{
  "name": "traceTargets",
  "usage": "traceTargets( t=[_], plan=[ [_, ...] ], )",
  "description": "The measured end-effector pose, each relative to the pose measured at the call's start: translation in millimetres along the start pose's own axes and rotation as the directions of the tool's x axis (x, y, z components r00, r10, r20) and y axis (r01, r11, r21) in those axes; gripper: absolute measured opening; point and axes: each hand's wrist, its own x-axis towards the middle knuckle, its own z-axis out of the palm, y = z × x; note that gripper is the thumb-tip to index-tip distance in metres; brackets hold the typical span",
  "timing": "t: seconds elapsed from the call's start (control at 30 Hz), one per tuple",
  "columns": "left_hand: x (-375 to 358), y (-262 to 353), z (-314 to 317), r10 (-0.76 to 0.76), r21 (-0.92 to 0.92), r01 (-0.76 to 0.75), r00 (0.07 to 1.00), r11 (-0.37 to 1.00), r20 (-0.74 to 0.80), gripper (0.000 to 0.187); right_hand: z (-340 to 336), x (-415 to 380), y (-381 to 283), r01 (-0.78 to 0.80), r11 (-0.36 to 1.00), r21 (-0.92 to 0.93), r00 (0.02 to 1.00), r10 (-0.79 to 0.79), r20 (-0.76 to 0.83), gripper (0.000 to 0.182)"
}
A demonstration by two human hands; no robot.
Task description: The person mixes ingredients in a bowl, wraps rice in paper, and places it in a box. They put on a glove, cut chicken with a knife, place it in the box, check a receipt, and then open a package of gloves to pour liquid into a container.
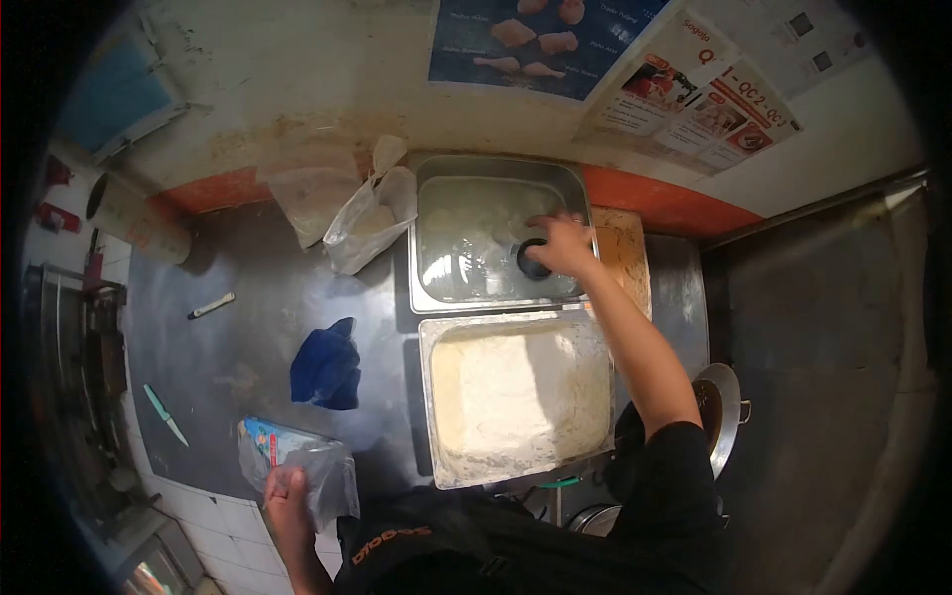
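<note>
My left hand (286,501) is closed on a clear plastic bag (332,476) at the table's front edge; a blue and white printed packet (268,441) shows at its top. Over the right part of a steel pan of water (466,233), my right hand (563,246) reaches down with fingers spread. A small round black object (534,260), perhaps a cup, lies right at its thumb. Directly in front of this pan is a second steel pan (428,397) with pale flour-like powder (496,397) in it.
A blue cloth (325,365), a small marker-like stick (211,304) and a green-handled knife (164,415) lie on the left. Plastic bags (372,213) lean near the wall. A cylindrical container (139,218) stands at the back left, a metal wok (729,421) at right.
</note>
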Motion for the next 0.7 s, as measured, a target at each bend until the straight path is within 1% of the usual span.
traceTargets(
  t=[0.03,0.13,0.23,0.33,0.43,0.53,0.63,0.7],
  plan=[
    [-1.3,-0.9,-1.3,-0.001,-0.008,0.001,1.000,1.000,-0.007,0.014,1.1,1.1,-14.4,0.045,0.999,0.015,0.999,-0.045,0.008,0.049],
    [-5.2,1.5,-3.7,-0.015,0.005,0.016,0.999,1.000,-0.038,0.015,30.5,11.4,-37.6,0.087,0.981,-0.172,0.996,-0.092,-0.017,0.041],
    [-11.3,14.6,2.6,-0.064,-0.021,0.062,0.994,0.998,-0.092,0.017,52.8,27.1,-44.0,0.069,0.925,-0.375,0.995,-0.089,-0.036,0.037],
    [-8.2,-17.0,-24.2,-0.020,-0.039,0.016,0.995,0.999,-0.097,0.019,64.3,30.4,-42.8,0.110,0.907,-0.407,0.994,-0.112,0.019,0.034],
    [-12.5,-18.0,-25.3,-0.069,-0.041,0.063,0.985,0.997,-0.157,0.020,51.9,19.8,-56.4,0.115,0.947,-0.299,0.991,-0.087,0.105,0.035],
    [-12.7,-23.2,-29.7,-0.073,-0.053,0.065,0.983,0.996,-0.168,0.020,29.6,5.2,-70.4,0.191,0.910,-0.367,0.959,-0.094,0.267,0.038],
    [-15.1,-13.2,-24.0,-0.084,-0.050,0.077,0.984,0.996,-0.158,0.020,36.3,5.4,-63.4,0.223,0.900,-0.375,0.959,-0.135,0.247,0.040],
    [-13.8,-17.5,-26.0,-0.082,-0.065,0.072,0.983,0.995,-0.164,0.020,38.8,6.8,-66.6,0.238,0.876,-0.420,0.947,-0.114,0.300,0.040]
  ],
)
